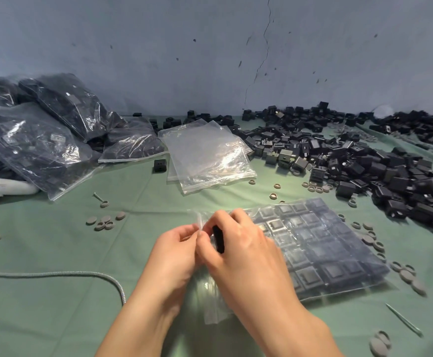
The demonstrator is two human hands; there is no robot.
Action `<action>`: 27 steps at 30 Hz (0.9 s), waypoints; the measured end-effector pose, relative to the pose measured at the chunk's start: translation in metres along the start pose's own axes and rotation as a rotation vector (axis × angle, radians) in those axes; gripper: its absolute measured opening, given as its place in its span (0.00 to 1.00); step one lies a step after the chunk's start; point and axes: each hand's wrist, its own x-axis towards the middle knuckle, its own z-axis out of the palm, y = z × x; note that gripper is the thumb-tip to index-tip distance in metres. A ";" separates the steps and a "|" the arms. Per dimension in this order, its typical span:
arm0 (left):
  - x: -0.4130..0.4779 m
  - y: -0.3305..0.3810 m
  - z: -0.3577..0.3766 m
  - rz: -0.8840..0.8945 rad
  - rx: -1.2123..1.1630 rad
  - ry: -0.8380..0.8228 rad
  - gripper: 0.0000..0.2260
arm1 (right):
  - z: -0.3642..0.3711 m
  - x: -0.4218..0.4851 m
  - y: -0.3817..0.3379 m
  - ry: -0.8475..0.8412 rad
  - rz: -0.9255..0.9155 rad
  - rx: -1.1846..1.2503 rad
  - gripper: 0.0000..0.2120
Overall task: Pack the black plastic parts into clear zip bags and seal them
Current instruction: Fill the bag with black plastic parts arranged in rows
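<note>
Zip bag [313, 248] holds rowed black parts [335, 271]. Left hand [176, 253] and right hand [246, 251] pinch its mouth (fingers curled); empty bags [205, 153] lie beyond the fingertips.

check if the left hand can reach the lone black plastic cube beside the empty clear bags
Probably yes: the lone black plastic cube lies on green cloth ahead of the left hand, nothing between. That hand pinches the mouth of the filled clear zip bag, so it must let go.

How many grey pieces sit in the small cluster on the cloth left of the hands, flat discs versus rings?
Flat grey discs: 3
Grey rings: 2
Total: 5
</note>
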 end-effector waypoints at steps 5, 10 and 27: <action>0.001 0.001 0.004 -0.001 -0.035 0.076 0.12 | -0.007 0.010 0.014 0.033 0.047 0.174 0.13; 0.000 0.006 0.002 0.000 -0.235 0.213 0.10 | -0.028 0.024 0.047 0.111 0.374 0.731 0.08; 0.012 0.021 0.013 -0.256 -0.549 -0.147 0.20 | -0.052 0.038 0.079 0.196 0.946 1.967 0.08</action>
